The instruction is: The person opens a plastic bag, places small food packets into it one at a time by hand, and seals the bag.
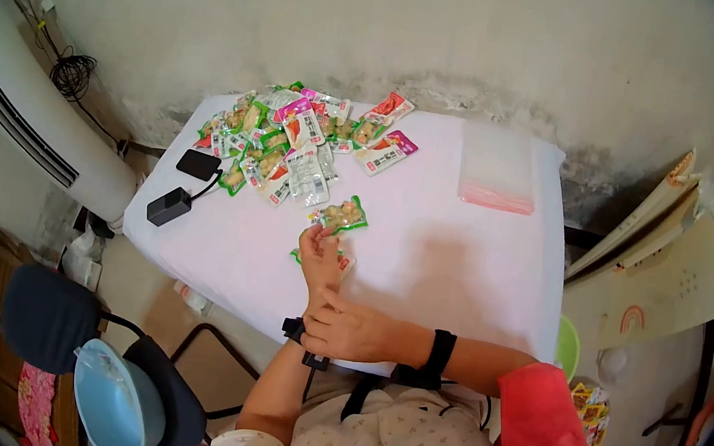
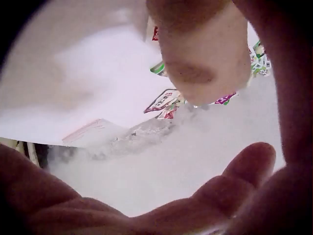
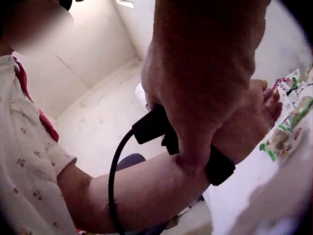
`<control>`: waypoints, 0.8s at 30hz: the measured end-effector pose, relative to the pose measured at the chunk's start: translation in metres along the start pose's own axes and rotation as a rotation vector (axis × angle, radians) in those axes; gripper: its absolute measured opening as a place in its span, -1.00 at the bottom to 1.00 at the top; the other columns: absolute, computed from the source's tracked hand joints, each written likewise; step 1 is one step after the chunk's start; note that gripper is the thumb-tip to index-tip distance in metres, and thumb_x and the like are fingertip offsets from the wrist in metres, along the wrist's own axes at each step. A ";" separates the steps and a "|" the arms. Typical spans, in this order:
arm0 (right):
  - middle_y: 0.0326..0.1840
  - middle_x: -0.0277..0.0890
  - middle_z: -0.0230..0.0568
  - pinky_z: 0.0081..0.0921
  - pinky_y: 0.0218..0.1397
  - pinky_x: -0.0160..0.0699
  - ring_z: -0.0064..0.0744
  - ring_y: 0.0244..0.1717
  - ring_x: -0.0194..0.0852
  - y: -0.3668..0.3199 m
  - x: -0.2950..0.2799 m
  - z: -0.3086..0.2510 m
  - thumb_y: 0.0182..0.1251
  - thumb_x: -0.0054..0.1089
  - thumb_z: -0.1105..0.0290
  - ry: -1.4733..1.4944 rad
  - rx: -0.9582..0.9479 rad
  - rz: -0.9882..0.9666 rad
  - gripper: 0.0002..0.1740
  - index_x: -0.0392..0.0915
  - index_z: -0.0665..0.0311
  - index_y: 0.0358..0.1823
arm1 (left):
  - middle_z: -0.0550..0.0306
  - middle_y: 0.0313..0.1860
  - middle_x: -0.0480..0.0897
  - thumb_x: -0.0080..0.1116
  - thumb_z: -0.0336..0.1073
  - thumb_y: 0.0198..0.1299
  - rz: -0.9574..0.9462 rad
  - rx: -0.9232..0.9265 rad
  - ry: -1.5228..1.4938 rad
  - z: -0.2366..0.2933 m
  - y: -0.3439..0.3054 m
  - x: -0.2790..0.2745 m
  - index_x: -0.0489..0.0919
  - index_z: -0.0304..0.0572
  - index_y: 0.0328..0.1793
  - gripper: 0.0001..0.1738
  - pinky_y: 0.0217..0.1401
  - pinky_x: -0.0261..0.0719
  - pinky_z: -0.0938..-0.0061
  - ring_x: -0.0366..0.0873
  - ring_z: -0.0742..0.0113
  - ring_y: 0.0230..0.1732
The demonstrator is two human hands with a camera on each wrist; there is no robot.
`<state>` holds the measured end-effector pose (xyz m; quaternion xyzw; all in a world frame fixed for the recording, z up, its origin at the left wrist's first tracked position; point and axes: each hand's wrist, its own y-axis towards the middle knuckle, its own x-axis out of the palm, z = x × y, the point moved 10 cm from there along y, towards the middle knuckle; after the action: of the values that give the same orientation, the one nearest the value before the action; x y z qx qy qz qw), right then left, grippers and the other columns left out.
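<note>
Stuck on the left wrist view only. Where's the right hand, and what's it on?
Observer: The right hand grips the left wrist, at the black wrist camera.

Operator: Copy. My view misses the left end of the table. What's there?

Observer: Head view shows a flat black device and a black box, with a short cable between them.

Operator: Anything just past the table's right edge?

Observer: Yes, a light green container, partly hidden by the table.
</note>
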<state>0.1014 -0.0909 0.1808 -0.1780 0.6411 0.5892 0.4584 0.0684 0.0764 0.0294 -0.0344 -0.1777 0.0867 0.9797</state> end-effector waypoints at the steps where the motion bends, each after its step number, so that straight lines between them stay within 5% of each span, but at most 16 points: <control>1: -0.32 0.41 -0.37 -0.33 0.13 0.28 -0.40 -0.15 0.39 0.000 0.001 0.002 0.07 0.09 0.32 0.031 0.024 -0.013 -0.87 0.43 0.16 -0.35 | 0.10 -0.02 0.52 0.04 -0.35 0.27 -0.037 0.317 0.277 0.032 -0.007 0.011 0.40 -0.24 0.13 -0.68 -0.09 0.52 0.48 0.48 0.34 -0.09; 2: -0.32 0.41 -0.37 -0.33 0.13 0.28 -0.40 -0.15 0.39 -0.001 0.003 0.001 0.07 0.09 0.32 0.028 0.022 -0.013 -0.87 0.43 0.16 -0.35 | 0.10 -0.02 0.52 0.04 -0.35 0.27 -0.038 0.320 0.275 0.037 -0.009 0.009 0.40 -0.24 0.13 -0.68 -0.09 0.52 0.48 0.48 0.34 -0.09; 4: -0.34 0.41 -0.36 -0.33 0.10 0.29 -0.39 -0.17 0.39 -0.004 0.007 0.001 0.07 0.09 0.33 -0.019 0.003 0.016 -0.87 0.42 0.16 -0.36 | 0.06 -0.05 0.49 -0.07 -0.39 0.34 -0.172 0.563 0.741 0.059 -0.023 0.031 0.36 -0.24 0.23 -0.66 -0.16 0.57 0.42 0.49 0.25 -0.10; 8: -0.35 0.40 -0.37 -0.33 0.07 0.29 -0.39 -0.19 0.39 -0.006 0.004 -0.001 0.08 0.08 0.33 -0.018 -0.021 0.073 -0.88 0.42 0.17 -0.36 | 0.05 -0.13 0.53 -0.06 -0.39 0.34 -0.067 0.501 0.511 0.054 -0.004 0.016 0.40 -0.24 0.11 -0.75 -0.26 0.60 0.48 0.52 0.30 -0.16; 10: -0.34 0.40 -0.37 -0.34 0.06 0.29 -0.40 -0.19 0.39 -0.004 -0.007 0.000 0.10 0.07 0.34 -0.071 -0.024 0.161 -0.89 0.42 0.17 -0.36 | 0.09 -0.23 0.56 -0.03 -0.36 0.35 -0.140 -0.211 -0.350 -0.009 0.010 0.005 0.43 -0.21 -0.03 -0.86 -0.33 0.59 0.56 0.54 0.37 -0.24; 13: -0.34 0.40 -0.37 -0.31 0.08 0.30 -0.42 -0.19 0.39 -0.004 0.001 0.003 0.11 0.07 0.33 0.002 -0.028 0.096 -0.89 0.42 0.17 -0.36 | 0.16 -0.28 0.56 -0.03 -0.32 0.36 -0.074 -0.479 -0.645 -0.044 0.013 0.003 0.42 -0.16 -0.14 -0.91 -0.34 0.59 0.60 0.55 0.42 -0.31; 17: -0.34 0.39 -0.37 -0.29 0.11 0.29 -0.42 -0.19 0.38 -0.006 0.006 0.007 0.11 0.06 0.33 0.066 -0.015 0.069 -0.89 0.42 0.17 -0.35 | 0.17 -0.22 0.57 -0.04 -0.31 0.37 -0.035 -0.202 -0.469 -0.021 0.016 0.004 0.44 -0.18 -0.09 -0.88 -0.33 0.56 0.62 0.55 0.43 -0.26; 19: -0.35 0.38 -0.37 -0.29 0.13 0.29 -0.41 -0.18 0.38 -0.005 0.007 0.011 0.13 0.05 0.33 -0.018 -0.023 0.060 -0.89 0.41 0.17 -0.35 | 0.19 -0.17 0.57 -0.03 -0.31 0.37 0.061 0.204 0.113 0.019 0.019 -0.003 0.45 -0.19 -0.02 -0.84 -0.35 0.53 0.64 0.55 0.46 -0.25; 23: -0.34 0.37 -0.34 -0.26 0.14 0.29 -0.38 -0.15 0.38 -0.003 0.015 0.016 0.13 0.05 0.35 0.028 -0.018 0.019 -0.87 0.43 0.19 -0.31 | 0.19 -0.12 0.57 -0.03 -0.31 0.37 -0.003 0.216 0.155 0.020 0.026 -0.010 0.44 -0.21 0.04 -0.80 -0.36 0.50 0.64 0.54 0.47 -0.23; 24: -0.31 0.40 -0.32 -0.24 0.15 0.29 -0.35 -0.11 0.40 -0.001 0.014 0.021 0.12 0.09 0.32 0.064 -0.014 0.032 -0.82 0.45 0.20 -0.26 | 0.18 -0.12 0.57 -0.02 -0.31 0.37 0.013 0.090 -0.044 0.011 0.034 -0.022 0.45 -0.18 0.05 -0.80 -0.35 0.49 0.63 0.54 0.46 -0.22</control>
<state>0.1031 -0.0679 0.1712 -0.1896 0.6541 0.5950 0.4268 0.0387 0.1059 0.0290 0.0102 -0.1948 0.1018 0.9755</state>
